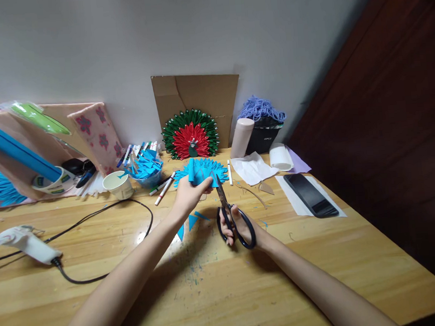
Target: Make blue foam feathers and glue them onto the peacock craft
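Observation:
Blue paper (191, 171), partly rolled, is pinched between the thumb and fingers of my left hand (190, 191). In my right hand (234, 226) are black-handled scissors (222, 195), their blades pointing up at the paper's right edge. How far the blades are parted is too small to tell. Behind the held paper lies a blue fringed piece (218, 167). Small blue paper triangles (192, 221) rest on the wooden table (220, 293) below my left hand. Farther back a green and red fan-shaped craft (190, 135) leans on a cardboard sheet (200, 91).
A tub of blue pieces (146, 173), a paper cup (118, 186) and markers (165, 188) stand left of centre. A white glue gun (28, 243) with a looping black cord lies at left. On the right are a phone (310, 196), white paper (253, 168) and a pink bottle (242, 137).

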`<state>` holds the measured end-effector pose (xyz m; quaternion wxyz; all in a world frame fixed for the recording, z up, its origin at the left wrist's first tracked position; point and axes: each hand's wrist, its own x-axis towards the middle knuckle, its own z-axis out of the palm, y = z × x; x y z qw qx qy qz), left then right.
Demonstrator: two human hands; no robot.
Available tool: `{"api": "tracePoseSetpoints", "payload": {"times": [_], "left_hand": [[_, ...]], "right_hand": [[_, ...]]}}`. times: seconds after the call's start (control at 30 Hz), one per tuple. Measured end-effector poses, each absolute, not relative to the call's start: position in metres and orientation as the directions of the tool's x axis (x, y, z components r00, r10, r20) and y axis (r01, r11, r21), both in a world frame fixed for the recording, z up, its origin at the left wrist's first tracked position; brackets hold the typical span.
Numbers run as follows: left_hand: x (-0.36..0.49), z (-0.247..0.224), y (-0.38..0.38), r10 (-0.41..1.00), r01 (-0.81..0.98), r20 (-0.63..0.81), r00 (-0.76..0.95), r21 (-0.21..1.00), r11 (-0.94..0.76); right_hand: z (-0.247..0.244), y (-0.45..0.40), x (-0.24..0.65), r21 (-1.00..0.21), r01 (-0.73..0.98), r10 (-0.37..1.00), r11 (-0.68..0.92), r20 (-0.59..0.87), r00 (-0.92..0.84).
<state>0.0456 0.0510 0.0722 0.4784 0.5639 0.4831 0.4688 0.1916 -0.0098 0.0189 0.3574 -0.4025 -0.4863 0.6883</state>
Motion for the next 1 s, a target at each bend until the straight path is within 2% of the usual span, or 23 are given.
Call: {"api": "tracePoseSetpoints", "payload": {"times": [0.53,0.83,1.0], "left_hand": [[0.0439,0.074,0.0523,0.996,-0.006,-0.027,0.088,1.0,0.027],[0.0436,0.0717,0.0526,0.981,0.018,-0.042,0.187,0.999,0.04],[0.0446,0.0733,0.0518,0.981,-0.016,-0.069,0.179,0.997,0.073]], "right_hand": [[0.0162,-0.0093,0.1927,-0.985,0.007,0.921,-0.174,-0.165,-0.354],[0.015,-0.0087,0.1918,-0.978,-0.04,0.91,-0.207,-0.177,-0.375],[0.0105,-0.0072,0.1908,-0.973,-0.077,0.913,-0.219,-0.176,-0.367]]}}
